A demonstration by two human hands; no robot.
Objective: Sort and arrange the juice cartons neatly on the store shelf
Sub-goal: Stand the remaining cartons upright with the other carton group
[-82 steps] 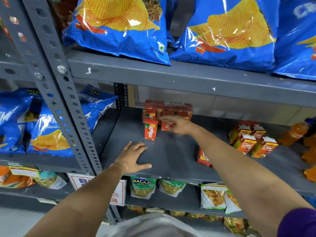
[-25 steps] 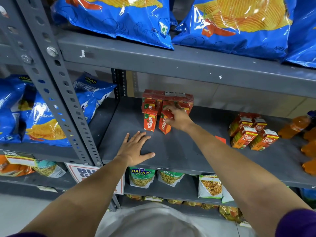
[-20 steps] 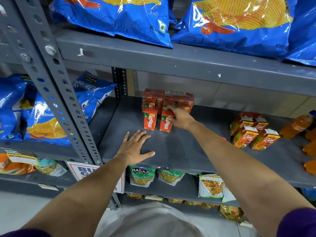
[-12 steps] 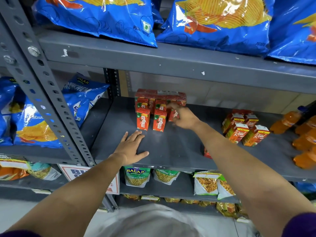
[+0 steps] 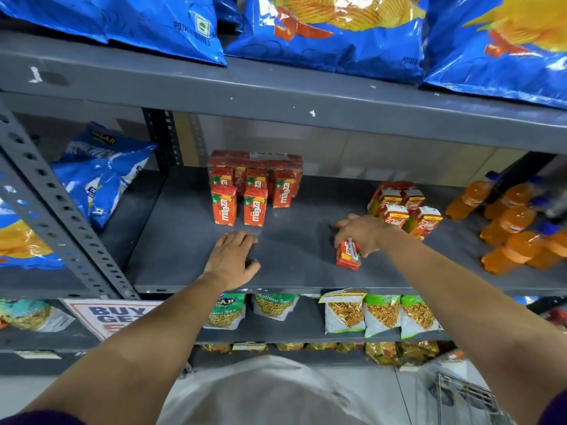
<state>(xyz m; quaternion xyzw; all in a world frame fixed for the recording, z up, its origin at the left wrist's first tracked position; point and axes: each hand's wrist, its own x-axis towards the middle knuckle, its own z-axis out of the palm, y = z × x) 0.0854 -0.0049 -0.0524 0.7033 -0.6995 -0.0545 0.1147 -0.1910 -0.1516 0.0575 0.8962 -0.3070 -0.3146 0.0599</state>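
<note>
Two bare hands over the grey metal shelf (image 5: 294,271). Left hand (image 5: 231,259) lies flat, palm down, fingers together, thumb out to the right, on bare shelf just near of the upright cartons; holds nothing. Right hand (image 5: 360,233) is closed over the top of a small red-orange juice carton lying on its side (image 5: 348,254), fingers curled around its far end; the carton's near end sticks out below the palm. Cannot tell whether it is lifted or resting on the shelf surface.

Far left of centre: a row of three upright red-orange Maaza cartons (image 5: 254,205), the two left ones level with each other, the right one set a bit farther back. Behind them, more of the same cartons and a shrink-wrapped red pack (image 5: 254,159) against the back.

Right of the right hand: cluster of orange-red Real juice cartons with white tops (image 5: 405,208), tilted, touching each other, wrist just beside the nearest. Far right: orange drink bottles with blue caps (image 5: 509,228), lying down in a pile.

Upper shelf: large blue crisp bags (image 5: 322,35). Left bay: more blue crisp bags (image 5: 101,173) behind the perforated grey upright (image 5: 58,216). Lower shelf: green-and-white snack pouches (image 5: 380,314), and a white promo sign with blue lettering (image 5: 113,315) at left.
</note>
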